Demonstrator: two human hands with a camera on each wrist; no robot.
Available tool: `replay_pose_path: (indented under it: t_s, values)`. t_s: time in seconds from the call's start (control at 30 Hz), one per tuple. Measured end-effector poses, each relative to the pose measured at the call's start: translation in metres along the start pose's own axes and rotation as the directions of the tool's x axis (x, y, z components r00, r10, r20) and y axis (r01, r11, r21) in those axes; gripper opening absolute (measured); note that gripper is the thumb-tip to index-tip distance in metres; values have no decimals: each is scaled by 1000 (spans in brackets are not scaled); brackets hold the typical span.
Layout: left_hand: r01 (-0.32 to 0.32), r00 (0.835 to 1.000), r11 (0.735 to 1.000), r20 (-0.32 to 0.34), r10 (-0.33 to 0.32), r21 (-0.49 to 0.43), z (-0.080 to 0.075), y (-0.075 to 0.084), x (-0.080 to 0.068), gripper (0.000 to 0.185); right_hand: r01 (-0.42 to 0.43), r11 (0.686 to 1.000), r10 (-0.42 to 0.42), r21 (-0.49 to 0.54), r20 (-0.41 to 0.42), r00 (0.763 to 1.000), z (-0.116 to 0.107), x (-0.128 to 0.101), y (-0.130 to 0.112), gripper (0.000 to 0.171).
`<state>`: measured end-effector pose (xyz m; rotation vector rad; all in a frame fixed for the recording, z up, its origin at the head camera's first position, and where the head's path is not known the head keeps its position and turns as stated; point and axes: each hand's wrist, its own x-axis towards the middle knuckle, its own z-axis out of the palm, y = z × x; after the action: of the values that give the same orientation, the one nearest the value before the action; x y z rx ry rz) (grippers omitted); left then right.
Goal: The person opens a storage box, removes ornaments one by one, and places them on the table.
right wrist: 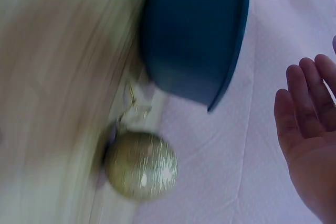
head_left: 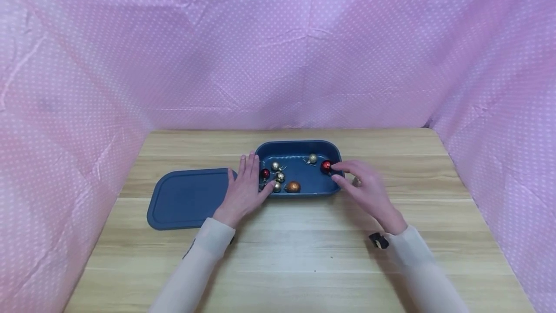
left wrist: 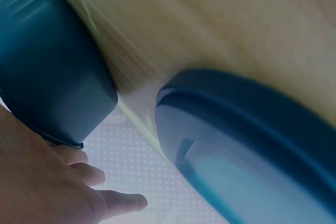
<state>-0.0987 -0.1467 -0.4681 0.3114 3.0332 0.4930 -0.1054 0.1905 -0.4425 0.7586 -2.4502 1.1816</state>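
A dark blue rectangular box point(head_left: 304, 194) holds several small Christmas baubles. At its left end my left hand point(head_left: 245, 185) rests on the rim with fingers extended, near a dark red bauble point(head_left: 265, 173) and gold baubles point(head_left: 280, 177). My right hand point(head_left: 365, 190) is over the right end, thumb and index finger apart beside a shiny red bauble point(head_left: 326, 166); its other fingers look fairly straight in the right wrist view. Outside the box, a gold bauble point(right wrist: 142, 166) with a string lies on the table, mostly hidden under the right hand in the head view.
The blue lid point(head_left: 188, 199) lies flat on the wooden table point(head_left: 295, 255), left of the box. An orange glittery bauble point(head_left: 293, 187) and another gold bauble point(head_left: 312, 158) are inside the box. Pink dotted cloth point(head_left: 278, 62) hangs around the table.
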Motion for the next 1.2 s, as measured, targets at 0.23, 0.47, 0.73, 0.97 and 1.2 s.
replay_pose_path:
  t_s: [0.23,0.47,0.73,0.97,1.2]
  values:
    - [3,1000,1000,5,-3,6,1,0,1,95,34,999,-34,4,124,992,19,12,-10,27]
    - [4,1000,1000,6,-4,-3,0,0,2,94,75,997,-80,30,219,972,33,26,-11,27]
    - [5,1000,1000,15,-4,-7,1,-1,2,95,99,995,-91,-3,364,927,45,40,-10,34]
    - [2,1000,1000,19,-2,-2,0,-1,2,96,22,1000,-17,-2,508,861,53,50,-9,42]
    - [2,1000,1000,21,-1,-9,1,-1,1,94,-47,998,63,-41,589,806,60,56,-6,44]
